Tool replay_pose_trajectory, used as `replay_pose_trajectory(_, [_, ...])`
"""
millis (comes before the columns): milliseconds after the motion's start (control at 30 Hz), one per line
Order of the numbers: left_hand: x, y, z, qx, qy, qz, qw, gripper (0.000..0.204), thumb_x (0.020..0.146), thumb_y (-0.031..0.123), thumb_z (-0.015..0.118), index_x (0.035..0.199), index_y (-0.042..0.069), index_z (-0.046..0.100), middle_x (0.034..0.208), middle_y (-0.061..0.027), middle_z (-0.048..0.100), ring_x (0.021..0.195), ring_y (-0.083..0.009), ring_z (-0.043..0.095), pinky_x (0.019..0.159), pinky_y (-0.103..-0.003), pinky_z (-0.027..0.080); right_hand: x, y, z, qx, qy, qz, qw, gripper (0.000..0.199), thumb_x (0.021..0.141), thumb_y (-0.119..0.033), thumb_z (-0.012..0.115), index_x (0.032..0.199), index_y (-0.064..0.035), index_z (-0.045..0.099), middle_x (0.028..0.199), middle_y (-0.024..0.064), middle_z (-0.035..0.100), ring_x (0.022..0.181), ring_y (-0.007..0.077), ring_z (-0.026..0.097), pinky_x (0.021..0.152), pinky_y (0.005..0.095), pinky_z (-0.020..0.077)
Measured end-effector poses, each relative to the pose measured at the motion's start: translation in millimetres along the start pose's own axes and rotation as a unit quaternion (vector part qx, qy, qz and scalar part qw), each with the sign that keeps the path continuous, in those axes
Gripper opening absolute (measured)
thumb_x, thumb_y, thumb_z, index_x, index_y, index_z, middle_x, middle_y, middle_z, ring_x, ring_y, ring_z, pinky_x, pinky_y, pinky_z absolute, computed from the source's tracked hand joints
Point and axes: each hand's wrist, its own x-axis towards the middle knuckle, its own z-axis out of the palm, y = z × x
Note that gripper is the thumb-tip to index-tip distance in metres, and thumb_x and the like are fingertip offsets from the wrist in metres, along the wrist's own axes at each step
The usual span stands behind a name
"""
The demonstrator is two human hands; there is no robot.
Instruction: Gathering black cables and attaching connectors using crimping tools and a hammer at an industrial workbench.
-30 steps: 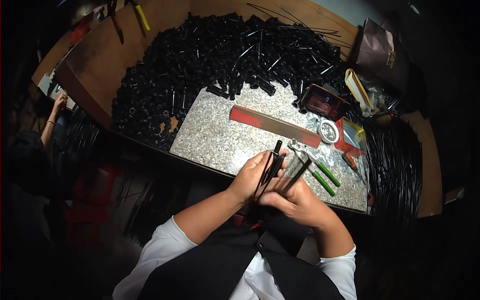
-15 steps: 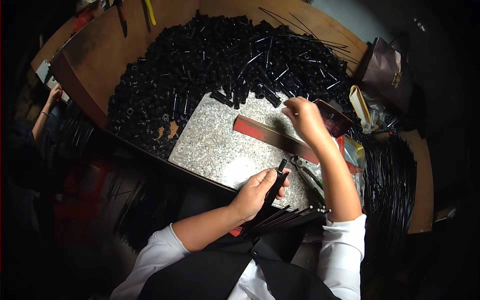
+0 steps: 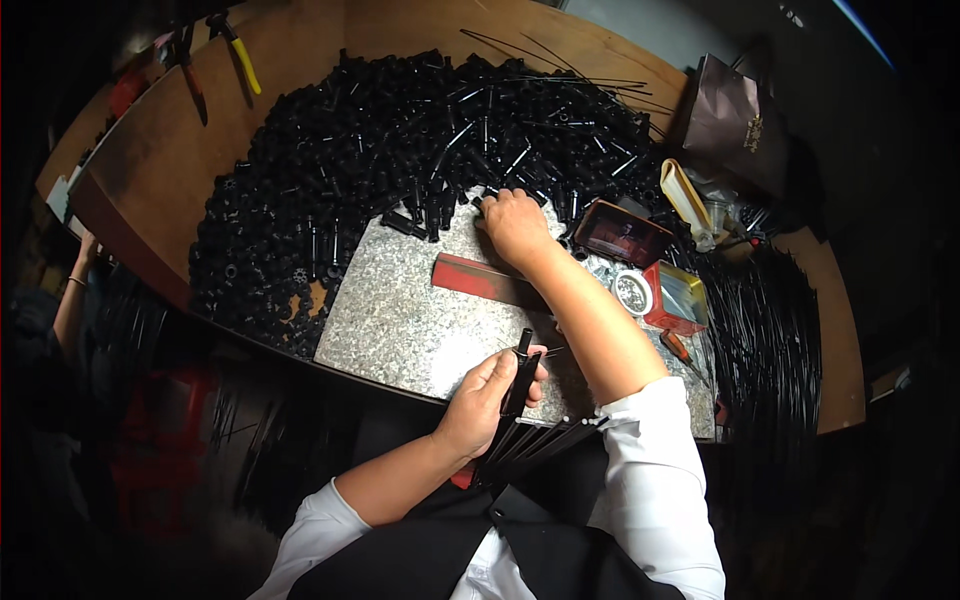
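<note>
My left hand [image 3: 475,408] is closed around a black rod [image 3: 524,345] standing up from the fist near the tray's front edge. Thin black ribs with pale tips [image 3: 545,434] fan out below that hand. A fine wire shows by its fingertips. At the front of the heap of black plastic parts [image 3: 350,150], my right hand [image 3: 518,228] bends its fingers down, pinched together. Whatever those fingertips grip is hidden. A short black tube [image 3: 403,224] lies loose to their left. Under my right forearm passes a worn red bar [image 3: 478,281], partly covered.
Right of my forearm are a phone [image 3: 625,235] with a lit screen, a white round tub [image 3: 632,292], a red box [image 3: 675,300] and orange-handled pliers [image 3: 676,347]. Bundled black rods [image 3: 765,330] flank the tray. At far left is another person's arm [image 3: 75,290].
My right hand has moved left along the heap's front edge, fingers now down among the parts. The left hand keeps its grip on the rod. The whole view has shifted somewhat.
</note>
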Motion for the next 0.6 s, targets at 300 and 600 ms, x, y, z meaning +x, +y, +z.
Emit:
replay_pose_trajectory(300, [-2,-4,8,0.010,-0.019,0.004,1.000,0.044,0.102,0.033,0.035,0.124,-0.003,0.048,0.096,-0.0047,0.058,0.081,-0.0082,0.054,0.077,-0.025,0.046,-63,25,-79,0.579,-0.065,0.114,0.805,0.041,0.086,-0.013,0.061,0.123,-0.0003,0.048,0.088,0.0103,0.062,0.073,0.0165,0.060,0.065,0.0304,0.0516])
replay_pose_trajectory(600, [-7,-3,12,0.065,-0.030,0.023,0.997,0.048,0.101,0.035,0.034,0.127,-0.003,0.046,0.097,-0.0043,0.058,0.083,-0.0092,0.055,0.078,-0.024,0.046,-130,13,-127,0.788,-0.136,0.099,0.592,0.046,0.090,-0.004,0.051,0.132,-0.0042,0.034,0.106,0.0175,0.061,0.096,0.0290,0.065,0.085,0.0363,0.0520])
